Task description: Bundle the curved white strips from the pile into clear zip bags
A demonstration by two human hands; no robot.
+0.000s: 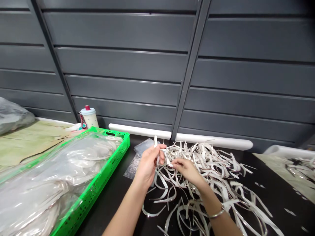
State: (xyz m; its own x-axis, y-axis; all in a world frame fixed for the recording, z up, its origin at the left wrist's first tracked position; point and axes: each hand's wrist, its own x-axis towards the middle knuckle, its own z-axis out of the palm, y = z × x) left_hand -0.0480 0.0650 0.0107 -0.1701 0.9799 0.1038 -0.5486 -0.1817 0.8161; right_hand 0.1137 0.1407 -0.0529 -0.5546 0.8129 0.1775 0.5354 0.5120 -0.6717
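A white strip (155, 141) is clasped upright in the closed left hand (147, 167), and a strip end (169, 163) is pinched by the right hand (187, 170), both just above the strip pile (211, 183); a green crate (124, 139) is left of the pile.

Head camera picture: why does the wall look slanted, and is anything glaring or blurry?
In the head view, what looks like a wide lens makes the wall panels fan outward and tilt; glare streaks the plastic sheet in the crate; the strips shine pale; the left hand and right hand show no obvious blur.
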